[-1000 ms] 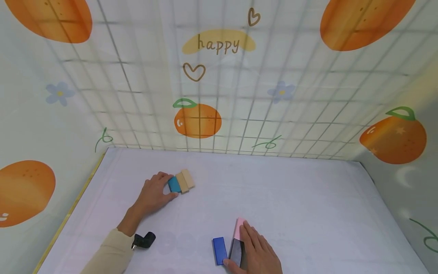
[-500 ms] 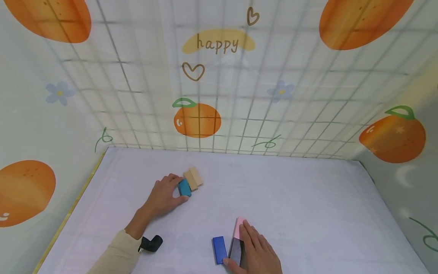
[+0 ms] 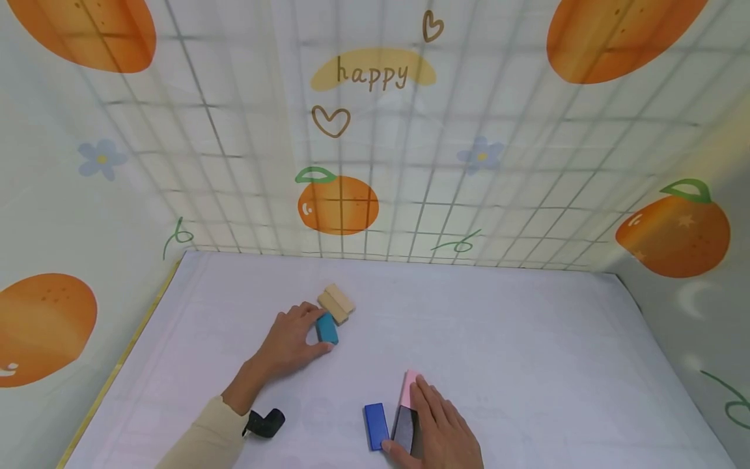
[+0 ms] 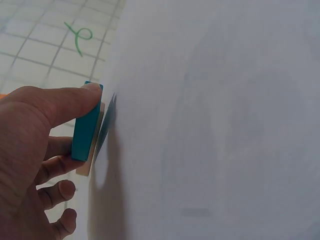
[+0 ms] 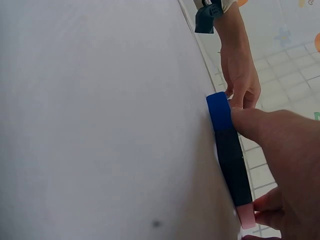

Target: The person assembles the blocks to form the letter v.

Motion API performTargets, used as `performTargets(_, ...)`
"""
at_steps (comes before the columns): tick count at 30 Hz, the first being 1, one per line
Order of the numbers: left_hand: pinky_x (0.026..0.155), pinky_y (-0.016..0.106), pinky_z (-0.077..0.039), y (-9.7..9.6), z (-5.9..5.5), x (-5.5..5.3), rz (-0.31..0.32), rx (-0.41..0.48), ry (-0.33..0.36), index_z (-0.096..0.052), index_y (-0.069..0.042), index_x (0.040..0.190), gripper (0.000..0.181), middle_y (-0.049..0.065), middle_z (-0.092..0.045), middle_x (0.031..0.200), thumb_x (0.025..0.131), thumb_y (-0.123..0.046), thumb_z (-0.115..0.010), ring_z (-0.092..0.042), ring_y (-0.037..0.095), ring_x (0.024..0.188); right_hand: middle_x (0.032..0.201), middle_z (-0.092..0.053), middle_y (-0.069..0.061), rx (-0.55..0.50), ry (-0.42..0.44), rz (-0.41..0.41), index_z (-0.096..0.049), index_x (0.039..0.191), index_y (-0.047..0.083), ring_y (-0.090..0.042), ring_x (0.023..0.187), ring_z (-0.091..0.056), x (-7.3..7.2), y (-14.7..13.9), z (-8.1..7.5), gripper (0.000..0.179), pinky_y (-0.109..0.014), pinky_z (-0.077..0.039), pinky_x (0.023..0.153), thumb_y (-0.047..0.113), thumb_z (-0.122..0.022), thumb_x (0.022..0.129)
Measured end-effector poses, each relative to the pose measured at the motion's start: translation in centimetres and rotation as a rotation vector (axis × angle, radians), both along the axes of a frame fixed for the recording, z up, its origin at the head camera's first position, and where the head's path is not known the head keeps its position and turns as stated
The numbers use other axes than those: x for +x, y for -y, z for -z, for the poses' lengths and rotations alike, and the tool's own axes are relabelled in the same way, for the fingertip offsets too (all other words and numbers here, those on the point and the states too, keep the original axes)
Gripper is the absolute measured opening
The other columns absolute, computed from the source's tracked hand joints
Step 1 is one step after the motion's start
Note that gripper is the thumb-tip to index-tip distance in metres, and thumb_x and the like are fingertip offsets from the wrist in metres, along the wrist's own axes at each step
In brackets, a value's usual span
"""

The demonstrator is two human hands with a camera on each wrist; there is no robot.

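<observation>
My left hand (image 3: 294, 342) pinches a teal block (image 3: 327, 329) between thumb and fingers, on the tabletop. Two natural wood blocks (image 3: 336, 303) lie side by side against its far end; in the left wrist view they are mostly hidden behind the teal block (image 4: 87, 131). Nearer the front, my right hand (image 3: 444, 426) rests with straight fingers along a pink block (image 3: 409, 385) and a dark grey block (image 3: 404, 426). Its thumb touches the near end of a blue block (image 3: 376, 426). The right wrist view shows blue, dark and pink in one line beside that hand.
A white cloth covers the table (image 3: 527, 352). Behind it hangs a printed curtain (image 3: 398, 156) with oranges and a grid, and similar walls stand on both sides. A black wrist device (image 3: 265, 423) sits at the left sleeve (image 3: 208, 436).
My left hand has slid right with the teal block, pushing the two wood blocks rightward and turning them a little. My right hand and the blocks by it have stayed put.
</observation>
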State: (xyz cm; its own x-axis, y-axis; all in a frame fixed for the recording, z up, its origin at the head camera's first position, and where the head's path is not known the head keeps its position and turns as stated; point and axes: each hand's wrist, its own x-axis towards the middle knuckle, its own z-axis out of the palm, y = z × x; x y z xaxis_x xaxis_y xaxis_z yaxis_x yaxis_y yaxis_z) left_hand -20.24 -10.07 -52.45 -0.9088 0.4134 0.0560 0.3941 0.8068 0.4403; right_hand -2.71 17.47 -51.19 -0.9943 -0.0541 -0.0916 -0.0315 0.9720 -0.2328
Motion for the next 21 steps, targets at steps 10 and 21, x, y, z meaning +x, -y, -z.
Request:
performTargets(10, 0.099, 0.047, -0.043, -0.7, -0.3, 0.7, 0.028, -0.022, -0.002, -0.056, -0.013, 0.143, 0.072, 0.006, -0.057, 0.134, 0.086, -0.051, -0.076, -0.052, 0.024, 0.121, 0.162, -0.036, -0.005, -0.001, 0.057, 0.019, -0.039, 0.156, 0.013, -0.032, 0.143, -0.04, 0.0, 0.2, -0.2, 0.119, -0.055, -0.037, 0.111, 0.096, -0.045, 0.071)
performTargets(21, 0.096, 0.046, -0.043, -0.9, -0.9, 1.2, 0.043, -0.015, -0.021, -0.058, -0.014, 0.141, 0.069, 0.005, -0.059, 0.131, 0.085, -0.051, -0.077, -0.053, 0.024, 0.118, 0.16, -0.038, -0.006, -0.017, 0.006, 0.012, -0.042, 0.154, 0.012, -0.032, 0.141, -0.042, 0.0, 0.1, 0.0, 0.115, -0.054, -0.038, 0.11, 0.093, -0.049, 0.073)
